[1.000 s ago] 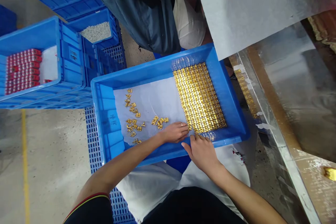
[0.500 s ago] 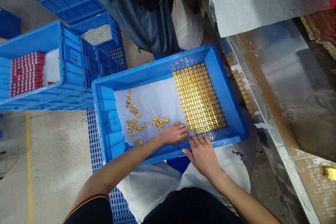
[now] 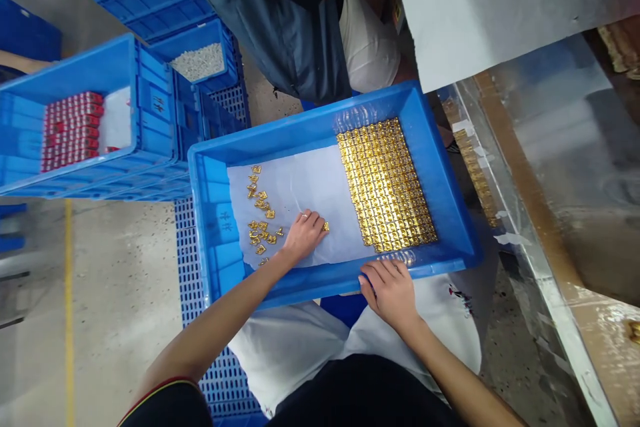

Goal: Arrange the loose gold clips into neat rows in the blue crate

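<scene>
My left hand [image 3: 304, 237] is over the white paper sheet [image 3: 295, 180] in a blue plastic crate [image 3: 295, 295], fingers bent down and close together. A small gold-coloured piece [image 3: 326, 227] shows at its fingertips; whatever lies under the hand is hidden. More loose gold-coloured pieces [image 3: 259, 233] are scattered on the paper to the left. Tight rows of like pieces [image 3: 387, 187] fill the crate's right part. My right hand [image 3: 390, 290] rests at the near rim, its fingers curled over the edge, just below those rows. The crate sits across my lap.
At left, a blue crate [image 3: 134, 90] holds red pieces in rows, and a smaller bin [image 3: 230, 63] behind holds pale bits. A person in a dark apron [image 3: 280, 33] sits opposite. The metal edge of a workbench [image 3: 533, 257] runs along the right.
My left hand has moved left from the near edge of the rows to the loose pieces in the middle. My right hand stays at the rim. The view has shifted slightly.
</scene>
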A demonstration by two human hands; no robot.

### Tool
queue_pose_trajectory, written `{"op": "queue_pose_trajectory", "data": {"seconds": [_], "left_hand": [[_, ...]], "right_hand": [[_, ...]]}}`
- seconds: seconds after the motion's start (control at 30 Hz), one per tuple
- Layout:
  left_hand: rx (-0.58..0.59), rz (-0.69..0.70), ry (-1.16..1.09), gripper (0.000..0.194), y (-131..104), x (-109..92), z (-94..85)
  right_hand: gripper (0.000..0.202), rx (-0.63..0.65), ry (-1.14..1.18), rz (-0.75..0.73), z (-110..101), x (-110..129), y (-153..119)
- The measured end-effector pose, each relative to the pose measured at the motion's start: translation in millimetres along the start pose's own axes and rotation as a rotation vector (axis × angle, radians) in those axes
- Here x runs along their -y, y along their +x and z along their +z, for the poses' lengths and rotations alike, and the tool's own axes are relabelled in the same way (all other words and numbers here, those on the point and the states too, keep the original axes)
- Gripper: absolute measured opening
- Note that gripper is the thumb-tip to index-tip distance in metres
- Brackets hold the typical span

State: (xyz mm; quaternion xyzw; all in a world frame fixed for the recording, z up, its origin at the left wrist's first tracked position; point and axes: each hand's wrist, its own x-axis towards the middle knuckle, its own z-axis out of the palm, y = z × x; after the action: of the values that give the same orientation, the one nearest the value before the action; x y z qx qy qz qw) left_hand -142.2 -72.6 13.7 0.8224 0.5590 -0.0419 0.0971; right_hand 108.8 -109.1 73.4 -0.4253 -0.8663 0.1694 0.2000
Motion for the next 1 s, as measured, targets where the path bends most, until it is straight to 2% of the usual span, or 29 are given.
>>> {"op": "queue_pose_trajectory", "data": {"seconds": [0.1, 0.2, 0.27, 0.37, 0.53, 0.73, 1.0], "left_hand": [[0.076, 0.136, -0.027, 0.022, 7.0, -19.2, 1.5], [0.16, 0.284, -0.099, 0.029, 15.0, -41.3, 1.0], [0.193, 0.326, -0.162, 0.03, 19.0, -50.1, -0.5], [0.222, 0.326, -0.224, 0.025, 20.5, -52.2, -3.5], [0.252, 0.324, -0.196, 0.016, 19.5, -52.5, -2.4], [0.191, 0.39, -0.233, 0.015, 22.4, -63.5, 5.0], [0.125, 0.39, -0.126, 0.017, 22.0, -62.4, 12.2]], "right_hand": [[0.022, -0.179, 0.073, -0.054, 8.2, -4.4, -6.0], [0.019, -0.214, 0.09, -0.057, 11.7, -5.5, -6.8], [0.018, -0.217, 0.09, -0.058, 11.7, -5.1, -5.7], [0.017, -0.226, 0.087, -0.056, 11.1, -4.5, -4.6], [0.016, -0.24, 0.087, -0.055, 12.7, -5.2, -5.3], [0.016, -0.247, 0.087, -0.046, 13.7, -5.2, -5.1], [0.016, -0.266, 0.088, -0.05, 16.4, -5.6, -6.3]]}}
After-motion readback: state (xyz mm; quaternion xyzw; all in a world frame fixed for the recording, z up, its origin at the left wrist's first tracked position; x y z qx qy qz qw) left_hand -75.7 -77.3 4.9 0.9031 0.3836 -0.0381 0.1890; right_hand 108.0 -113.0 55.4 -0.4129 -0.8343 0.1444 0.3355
